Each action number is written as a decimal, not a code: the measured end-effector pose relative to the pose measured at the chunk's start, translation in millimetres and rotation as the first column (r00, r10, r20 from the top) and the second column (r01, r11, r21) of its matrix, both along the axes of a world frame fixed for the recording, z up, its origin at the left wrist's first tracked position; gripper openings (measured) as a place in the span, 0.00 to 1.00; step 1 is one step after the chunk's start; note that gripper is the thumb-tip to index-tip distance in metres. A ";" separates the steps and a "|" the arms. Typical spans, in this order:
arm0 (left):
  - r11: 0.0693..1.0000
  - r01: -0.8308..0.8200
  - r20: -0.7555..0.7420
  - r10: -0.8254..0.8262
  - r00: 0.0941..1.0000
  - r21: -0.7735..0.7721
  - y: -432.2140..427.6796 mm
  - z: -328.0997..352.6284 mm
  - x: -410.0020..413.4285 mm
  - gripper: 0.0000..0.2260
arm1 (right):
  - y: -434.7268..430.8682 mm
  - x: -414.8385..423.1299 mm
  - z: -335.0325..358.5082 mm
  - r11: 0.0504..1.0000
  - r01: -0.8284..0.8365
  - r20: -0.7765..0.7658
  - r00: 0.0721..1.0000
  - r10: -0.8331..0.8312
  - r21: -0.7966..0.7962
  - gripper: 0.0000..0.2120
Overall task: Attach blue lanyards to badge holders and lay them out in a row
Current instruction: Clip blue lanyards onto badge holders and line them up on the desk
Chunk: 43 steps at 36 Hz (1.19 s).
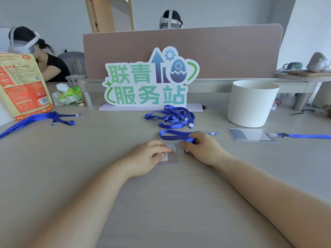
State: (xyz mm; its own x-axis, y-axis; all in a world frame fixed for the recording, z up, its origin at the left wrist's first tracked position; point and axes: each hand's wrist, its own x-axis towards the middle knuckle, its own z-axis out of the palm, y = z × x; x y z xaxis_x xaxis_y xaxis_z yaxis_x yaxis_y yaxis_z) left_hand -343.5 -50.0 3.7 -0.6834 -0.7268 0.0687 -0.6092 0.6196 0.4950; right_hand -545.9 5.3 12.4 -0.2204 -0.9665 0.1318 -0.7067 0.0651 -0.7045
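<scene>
A clear badge holder (pixel 171 154) lies on the grey table (pixel 172 190) at the centre, partly under my left hand (pixel 149 156), whose curled fingers and thumb pinch its left side. My right hand (pixel 200 147) grips a blue lanyard (pixel 176 134) just right of the holder, with the strap's loop trailing away to the left. Behind them sits a tangled pile of blue lanyards (pixel 174 116). At the right lies a finished badge holder (pixel 251 134) with its blue lanyard (pixel 304 136) clipped on. Two more lanyards (pixel 41 119) lie at the left.
A green and blue standing sign (pixel 148 81) and a white round tub (pixel 250 102) stand behind the work spot. An orange snack bag (pixel 23 85) and a tissue pack (pixel 69 94) sit far left. Two people wearing headsets sit beyond the desk divider (pixel 232 52).
</scene>
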 end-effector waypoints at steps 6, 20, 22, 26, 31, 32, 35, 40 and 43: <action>1.000 -0.007 0.059 0.008 0.998 -0.025 -1.2 -2.3 4.6 0.29 | -7.4 -27.8 4.3 0.981 0.193 0.105 0.976 -0.190 -0.016 0.02; 0.975 0.020 0.361 0.063 0.930 -0.222 22.9 11.4 -9.0 0.21 | 1.9 -7.0 -1.9 0.792 -0.448 -0.684 0.727 0.052 -0.415 0.16; 0.973 0.031 0.341 0.051 0.939 -0.229 25.9 12.0 -12.4 0.21 | 2.8 -4.7 -5.1 0.826 -0.438 -0.672 0.734 0.099 -0.356 0.13; 0.985 -0.006 0.280 0.054 0.959 -0.170 30.1 14.0 -15.4 0.22 | 3.2 -14.4 -7.6 0.906 -0.313 -0.632 0.772 0.068 -0.286 0.07; 0.995 -0.054 0.166 0.067 0.984 -0.081 25.9 12.9 -10.0 0.22 | 2.9 -22.3 -7.0 0.933 -0.299 -0.443 0.877 0.185 -0.202 0.07; 0.996 -0.053 0.144 0.063 0.988 -0.071 25.4 12.3 -8.9 0.22 | 2.2 -22.7 -6.6 0.933 -0.307 -0.431 0.880 0.202 -0.189 0.07; 0.997 -0.050 0.078 0.055 0.995 -0.061 22.6 9.2 -6.4 0.22 | 0.0 -22.7 -6.8 0.934 -0.301 -0.412 0.888 0.203 -0.190 0.05; 0.998 -0.001 0.022 0.002 1.000 -0.062 17.6 4.9 -5.6 0.22 | -1.3 -20.1 -9.0 0.943 -0.279 -0.393 0.900 0.190 -0.183 0.05; 0.995 0.027 0.118 -0.015 0.993 -0.099 20.5 6.9 -6.2 0.21 | -1.2 -18.7 -9.5 0.945 -0.270 -0.393 0.901 0.181 -0.184 0.05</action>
State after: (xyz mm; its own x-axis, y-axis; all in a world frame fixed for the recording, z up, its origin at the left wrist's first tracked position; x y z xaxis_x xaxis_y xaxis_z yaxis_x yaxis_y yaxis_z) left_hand -349.7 -29.6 10.6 -0.7063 -0.7054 0.0597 -0.6451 0.6761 0.3559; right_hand -564.6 4.1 2.9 0.1066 -0.9176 0.3830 -0.8932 -0.2576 -0.3687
